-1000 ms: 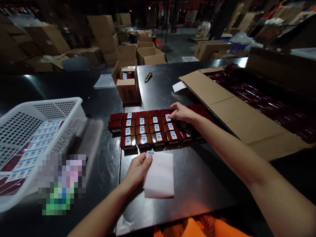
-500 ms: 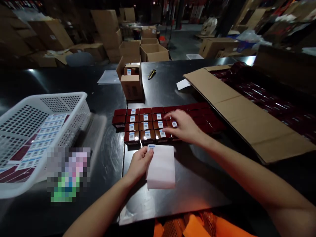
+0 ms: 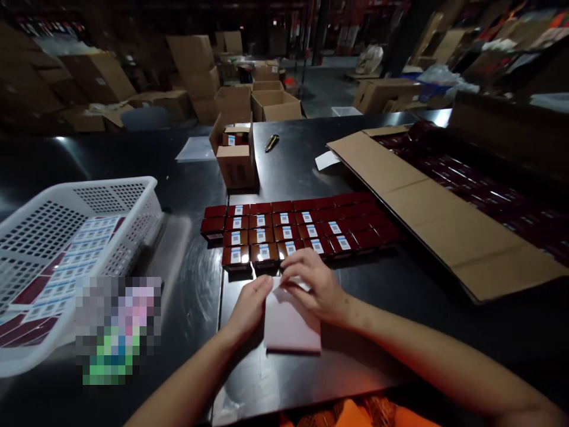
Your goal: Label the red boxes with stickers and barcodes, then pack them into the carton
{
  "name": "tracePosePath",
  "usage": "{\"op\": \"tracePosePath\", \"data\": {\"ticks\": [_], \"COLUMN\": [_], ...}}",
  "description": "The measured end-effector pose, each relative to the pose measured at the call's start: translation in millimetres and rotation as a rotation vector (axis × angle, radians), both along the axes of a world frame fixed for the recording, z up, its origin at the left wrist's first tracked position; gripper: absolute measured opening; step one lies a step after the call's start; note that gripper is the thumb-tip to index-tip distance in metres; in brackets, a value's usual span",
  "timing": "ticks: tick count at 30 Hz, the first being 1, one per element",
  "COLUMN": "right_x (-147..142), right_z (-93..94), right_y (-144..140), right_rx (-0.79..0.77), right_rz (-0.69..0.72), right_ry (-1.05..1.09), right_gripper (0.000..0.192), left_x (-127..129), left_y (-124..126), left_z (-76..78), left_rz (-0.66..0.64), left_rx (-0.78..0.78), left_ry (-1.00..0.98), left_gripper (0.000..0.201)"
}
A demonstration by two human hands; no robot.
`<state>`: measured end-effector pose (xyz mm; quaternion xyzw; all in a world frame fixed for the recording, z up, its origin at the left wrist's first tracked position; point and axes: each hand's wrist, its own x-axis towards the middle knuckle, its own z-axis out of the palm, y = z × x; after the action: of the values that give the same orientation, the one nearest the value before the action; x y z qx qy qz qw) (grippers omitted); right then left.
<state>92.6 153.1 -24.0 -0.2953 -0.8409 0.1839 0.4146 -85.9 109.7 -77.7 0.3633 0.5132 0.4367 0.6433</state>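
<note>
The place is a dim warehouse, lit mostly from overhead, with a bright glare spot on the dark, glossy worktable point(image 3: 133, 160). Beyond the table, stacks of brown cardboard cartons point(image 3: 191, 65) crowd the left side, some open at the top point(image 3: 273, 104). A grey concrete floor point(image 3: 324, 89) runs back between them toward a dark pillar point(image 3: 317, 29). On the right, cluttered shelving point(image 3: 502, 41) fades into shadow.
</note>
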Motion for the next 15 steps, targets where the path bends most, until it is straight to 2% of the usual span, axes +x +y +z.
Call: {"op": "tracePosePath", "data": {"ticks": [3,4,6,9,12,15], "right_x": [9,13,23,35,38,38], "right_z": [22.0,28.3,37.4,41.2,37.2,32.9], "right_y": [52,75,122,173,193,197], "right_rx": [-0.298,-0.374,-0.58,-0.826,-0.912,-0.953], "right_rz": [-0.223,-0.279,-0.399,-0.421,-0.435,-0.467], "right_ry": [0.295,0.32,0.239,0.067,-0.004,-0.055], "right_gripper": [0.003,0.008,0.015,0.027,0.047,0.053], "left_x": [0,0,-1,-2,-2,-2], "left_y": [0,0,0,1,2,2], "left_z": [-0.2,-0.8,-1.9,-2.4,-0.9,0.3], "left_rz": [-0.016,-0.02,-0.031,-0.039,-0.049,-0.063], "left_rx": [-0.047,-0.052,-0.053,-0.046,-0.037,-0.035], "left_ry": [-0.001,-0.001,0.006,0.03,0.053,0.067], "left_gripper": [0.053,0.054,0.055,0.057,0.058,0.058]}}
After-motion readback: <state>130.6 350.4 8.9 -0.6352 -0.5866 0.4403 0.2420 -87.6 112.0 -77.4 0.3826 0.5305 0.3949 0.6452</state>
